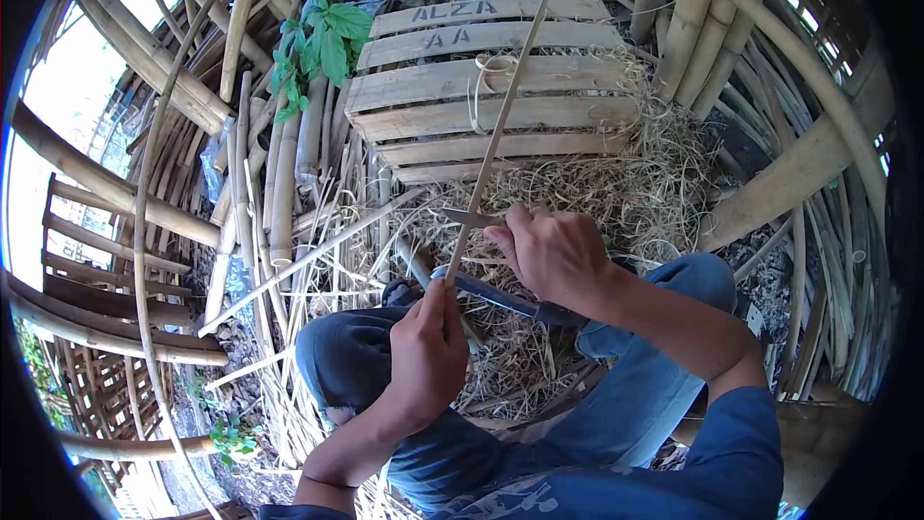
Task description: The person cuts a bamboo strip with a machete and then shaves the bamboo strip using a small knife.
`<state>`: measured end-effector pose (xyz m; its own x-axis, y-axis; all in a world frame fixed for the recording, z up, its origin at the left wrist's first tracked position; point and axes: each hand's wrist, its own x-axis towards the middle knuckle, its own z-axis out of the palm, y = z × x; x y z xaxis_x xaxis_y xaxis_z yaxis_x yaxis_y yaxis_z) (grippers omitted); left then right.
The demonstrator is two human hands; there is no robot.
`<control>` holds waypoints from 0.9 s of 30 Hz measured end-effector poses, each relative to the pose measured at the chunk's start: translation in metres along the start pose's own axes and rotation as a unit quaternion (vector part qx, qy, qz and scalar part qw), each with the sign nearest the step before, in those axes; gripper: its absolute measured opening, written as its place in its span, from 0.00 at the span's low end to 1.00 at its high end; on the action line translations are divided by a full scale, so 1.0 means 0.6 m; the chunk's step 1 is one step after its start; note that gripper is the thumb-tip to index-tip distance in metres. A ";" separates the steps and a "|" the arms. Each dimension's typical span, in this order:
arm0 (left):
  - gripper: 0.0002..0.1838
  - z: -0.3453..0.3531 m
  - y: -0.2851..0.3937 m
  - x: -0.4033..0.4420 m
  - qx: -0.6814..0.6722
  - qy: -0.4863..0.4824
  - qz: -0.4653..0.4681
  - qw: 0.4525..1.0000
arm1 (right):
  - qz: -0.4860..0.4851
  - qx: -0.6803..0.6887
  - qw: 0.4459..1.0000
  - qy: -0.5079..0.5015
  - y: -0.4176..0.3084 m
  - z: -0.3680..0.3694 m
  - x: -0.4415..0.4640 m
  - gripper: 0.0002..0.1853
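My left hand point(429, 345) is closed around the lower end of a long, thin bamboo strip point(502, 120), which slants up and away over a slatted wooden crate. My right hand point(556, 252) grips a knife point(468, 219), its handle hidden inside the fist. The blade lies across the strip, touching it or very close to it, a little above my left hand. A curled shaving point(496, 65) shows by the strip, over the crate. Below the hands, a dark tool-like bar point(496, 297) runs between my knees.
The slatted wooden crate point(423, 122) stands ahead on a litter of shavings point(616, 195). Bamboo poles point(284, 183) and loose strips lie to the left, near a leafy plant point(332, 39). Thick bamboo posts point(707, 29) and a slanting pole point(789, 178) frame the right side.
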<state>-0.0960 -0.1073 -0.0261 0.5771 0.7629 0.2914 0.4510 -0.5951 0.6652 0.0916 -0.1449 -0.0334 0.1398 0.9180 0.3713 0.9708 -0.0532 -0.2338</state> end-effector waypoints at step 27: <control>0.05 0.007 -0.003 -0.016 0.005 -0.081 0.010 0.997 | -0.012 -0.152 0.986 0.069 0.176 0.001 0.032 0.23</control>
<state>-0.0996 -0.1144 -0.0327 0.6880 0.7007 0.1888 0.4451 -0.6129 0.6529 0.1964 -0.1327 -0.0516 0.1215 0.8592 0.4970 0.9848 -0.1669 0.0477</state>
